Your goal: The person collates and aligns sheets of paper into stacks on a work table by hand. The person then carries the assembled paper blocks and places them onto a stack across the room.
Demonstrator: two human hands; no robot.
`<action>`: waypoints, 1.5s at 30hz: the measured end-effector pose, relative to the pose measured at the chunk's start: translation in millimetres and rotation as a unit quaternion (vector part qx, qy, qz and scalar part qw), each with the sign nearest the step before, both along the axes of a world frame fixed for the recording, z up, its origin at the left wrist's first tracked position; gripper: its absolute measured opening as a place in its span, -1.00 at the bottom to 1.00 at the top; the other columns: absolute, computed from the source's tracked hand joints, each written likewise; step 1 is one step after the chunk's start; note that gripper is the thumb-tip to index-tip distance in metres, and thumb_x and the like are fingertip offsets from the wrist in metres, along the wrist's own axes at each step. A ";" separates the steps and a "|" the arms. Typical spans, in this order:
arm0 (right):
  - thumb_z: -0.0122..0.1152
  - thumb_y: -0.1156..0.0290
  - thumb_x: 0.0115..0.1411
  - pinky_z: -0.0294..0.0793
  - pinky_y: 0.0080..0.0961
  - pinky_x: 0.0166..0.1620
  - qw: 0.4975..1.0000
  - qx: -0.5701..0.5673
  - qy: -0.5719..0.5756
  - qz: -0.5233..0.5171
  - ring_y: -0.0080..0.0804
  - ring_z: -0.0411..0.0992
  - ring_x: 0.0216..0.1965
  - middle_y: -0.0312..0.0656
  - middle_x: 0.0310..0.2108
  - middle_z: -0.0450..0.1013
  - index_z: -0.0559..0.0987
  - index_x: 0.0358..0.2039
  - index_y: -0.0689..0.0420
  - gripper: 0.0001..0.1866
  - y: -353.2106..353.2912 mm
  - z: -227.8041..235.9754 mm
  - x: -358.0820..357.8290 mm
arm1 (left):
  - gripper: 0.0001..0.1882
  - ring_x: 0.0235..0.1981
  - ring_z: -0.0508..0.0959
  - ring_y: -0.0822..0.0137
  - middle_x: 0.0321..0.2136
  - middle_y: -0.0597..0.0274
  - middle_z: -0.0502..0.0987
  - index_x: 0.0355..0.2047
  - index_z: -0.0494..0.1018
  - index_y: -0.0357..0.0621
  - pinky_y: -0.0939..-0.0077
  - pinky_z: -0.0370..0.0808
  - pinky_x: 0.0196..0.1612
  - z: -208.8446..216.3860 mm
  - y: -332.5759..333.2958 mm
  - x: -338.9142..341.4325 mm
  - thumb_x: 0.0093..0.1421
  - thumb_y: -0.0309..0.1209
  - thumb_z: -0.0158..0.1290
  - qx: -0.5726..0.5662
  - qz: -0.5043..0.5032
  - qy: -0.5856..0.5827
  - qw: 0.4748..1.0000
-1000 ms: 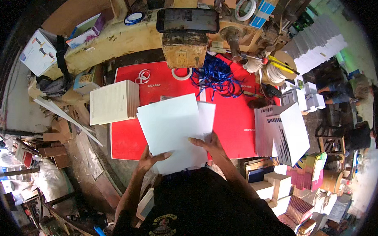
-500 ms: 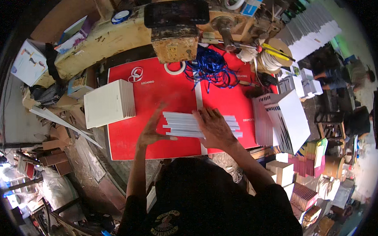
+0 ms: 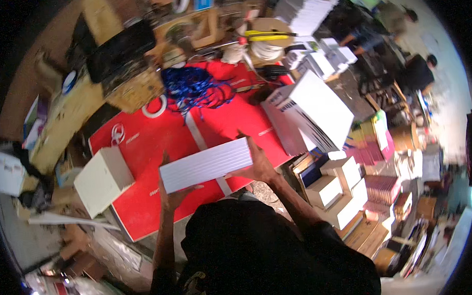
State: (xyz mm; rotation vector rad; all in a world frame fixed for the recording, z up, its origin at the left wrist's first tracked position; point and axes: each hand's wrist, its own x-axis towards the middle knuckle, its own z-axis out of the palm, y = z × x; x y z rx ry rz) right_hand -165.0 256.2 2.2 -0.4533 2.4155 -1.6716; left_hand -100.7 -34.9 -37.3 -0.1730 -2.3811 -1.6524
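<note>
Above the red sheet-covered worktable [image 3: 142,145], both hands are gripping a thick white stack of flat cardboard sheets [image 3: 206,164] by its two ends, its layered edge facing the camera and the whole stack tilting up toward the person's right. At the stack's lower left end, the left hand [image 3: 172,194] is cupping it from beneath, fingers curling up around the corner. At the other end, the right hand [image 3: 257,165] is pressing flat against it, fingers spread, thumb reaching up along the edge. Left of the stack, a closed white cardboard box [image 3: 103,179] is sitting at the table's edge. Beyond the stack, a tangle of blue cord [image 3: 195,89] is lying on the red surface, and to the right a tall leaning pile of white folded cartons [image 3: 310,113] is standing just beside the table
</note>
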 end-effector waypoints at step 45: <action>0.27 0.42 -0.10 0.44 -0.13 0.04 0.984 0.156 0.066 0.061 0.09 0.40 0.01 0.09 -0.09 0.41 0.33 0.01 0.23 -0.39 32.6 -29.2 3.2 | -0.53 -0.07 0.53 0.18 -0.08 0.02 0.51 -0.10 0.44 -0.21 0.34 0.51 -0.08 -24.5 -65.0 -22.6 0.06 -0.21 0.26 -0.199 -0.137 -0.011 0.970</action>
